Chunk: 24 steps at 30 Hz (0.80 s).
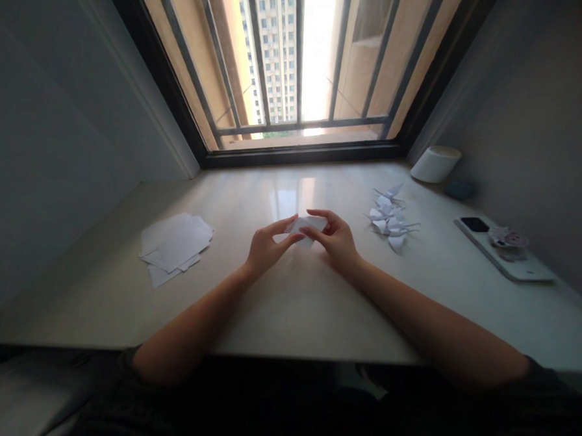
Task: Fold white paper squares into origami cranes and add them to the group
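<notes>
Between my two hands, a small folded piece of white paper (312,224) is held just above the windowsill. My left hand (269,244) pinches its left side between thumb and fingers. On the right side, my right hand (337,238) grips it, with the thumb pressed on the near face and the index finger along the top edge. The fingers hide part of the folds. To the right lies a cluster of folded white paper cranes (390,218). A loose stack of white paper sheets (176,243) rests on the left.
A phone (504,249) lies at the right with a ring-like ornament (509,237) on it. Behind it are a white cup-like object (435,164) and a small dark object (460,189). The barred window (299,154) bounds the back of the pale sill (286,309).
</notes>
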{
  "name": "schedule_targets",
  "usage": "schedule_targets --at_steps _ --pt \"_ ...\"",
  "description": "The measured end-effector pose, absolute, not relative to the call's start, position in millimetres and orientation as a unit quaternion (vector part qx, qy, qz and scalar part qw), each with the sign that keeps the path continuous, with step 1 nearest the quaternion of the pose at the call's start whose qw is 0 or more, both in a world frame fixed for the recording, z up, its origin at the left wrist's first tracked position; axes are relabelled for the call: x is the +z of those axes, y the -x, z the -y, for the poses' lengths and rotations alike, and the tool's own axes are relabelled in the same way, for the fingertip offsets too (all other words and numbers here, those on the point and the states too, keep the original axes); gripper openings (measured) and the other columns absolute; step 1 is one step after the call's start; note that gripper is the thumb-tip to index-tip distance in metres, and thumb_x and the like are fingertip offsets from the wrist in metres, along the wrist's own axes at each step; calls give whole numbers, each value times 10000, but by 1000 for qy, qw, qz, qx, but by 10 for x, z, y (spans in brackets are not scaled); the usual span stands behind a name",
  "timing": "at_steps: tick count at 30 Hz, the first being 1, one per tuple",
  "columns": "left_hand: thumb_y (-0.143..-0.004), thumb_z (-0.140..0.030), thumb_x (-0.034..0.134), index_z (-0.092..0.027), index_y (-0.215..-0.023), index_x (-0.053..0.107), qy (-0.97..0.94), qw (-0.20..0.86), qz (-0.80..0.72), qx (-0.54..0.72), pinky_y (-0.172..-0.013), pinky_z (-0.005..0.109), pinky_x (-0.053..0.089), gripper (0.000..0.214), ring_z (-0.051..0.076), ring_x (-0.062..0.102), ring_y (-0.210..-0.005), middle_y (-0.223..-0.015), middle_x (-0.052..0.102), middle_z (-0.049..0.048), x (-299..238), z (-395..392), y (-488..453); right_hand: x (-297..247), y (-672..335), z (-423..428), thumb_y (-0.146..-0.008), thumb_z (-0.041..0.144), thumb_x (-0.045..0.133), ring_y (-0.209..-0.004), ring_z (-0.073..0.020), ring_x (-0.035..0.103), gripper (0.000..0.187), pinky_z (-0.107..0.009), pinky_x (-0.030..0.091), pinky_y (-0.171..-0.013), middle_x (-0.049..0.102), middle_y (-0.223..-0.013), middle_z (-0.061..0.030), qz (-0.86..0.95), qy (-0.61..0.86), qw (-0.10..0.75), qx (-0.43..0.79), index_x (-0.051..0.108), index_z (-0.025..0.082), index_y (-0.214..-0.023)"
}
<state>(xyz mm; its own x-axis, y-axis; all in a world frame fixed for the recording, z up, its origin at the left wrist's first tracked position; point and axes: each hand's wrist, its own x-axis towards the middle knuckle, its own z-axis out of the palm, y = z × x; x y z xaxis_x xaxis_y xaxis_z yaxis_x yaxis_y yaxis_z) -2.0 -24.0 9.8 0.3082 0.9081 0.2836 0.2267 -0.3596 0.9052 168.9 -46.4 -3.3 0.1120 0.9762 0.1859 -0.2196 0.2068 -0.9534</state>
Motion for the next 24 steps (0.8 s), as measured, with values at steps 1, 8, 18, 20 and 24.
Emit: schedule_targets --at_steps 1,8,18,20,24 --pt "-714 -406 755 -233 -1141 695 -693 416 -401 431 -940 372 472 465 256 653 -1010 -1129 705 79 85 226 17 -29 -1686 467 -604 418 826 -672 -175 633 475 -333 539 -660 691 -742 11 469 410 621 477 664 250 -1018" --pt "-709 -407 753 -166 -973 742 -591 532 -378 474 -877 360 491 357 220 670 -905 -1009 736 90 37 91 9 -4 -1691 503 -719 511 723 -603 -162 626 496 -327 536 -641 619 -624 26 513 411 600 456 622 247 -1127" --pt "-634 -347 816 -171 -859 758 -540 530 -394 522 -884 368 494 291 196 673 -836 -897 753 66 37 79 18 -60 -1800 443 -826 464 632 -946 -220 535 347 -419 491 -868 507 -1018 -66 620 505 589 122 669 305 -1132" --pt "-633 -344 816 -176 -863 759 -540 526 -394 525 -873 370 499 291 200 674 -837 -898 753 65 42 86 14 -24 -1793 477 -821 442 648 -1063 -258 504 335 -463 457 -938 507 -1111 -82 654 498 565 70 675 322 -1132" --pt "-639 -345 814 -179 -883 760 -547 528 -386 522 -858 360 503 300 200 676 -845 -918 752 73 56 97 8 7 -1766 525 -819 423 661 -1148 -277 472 328 -479 443 -966 530 -1193 -76 700 478 528 52 676 354 -1139"
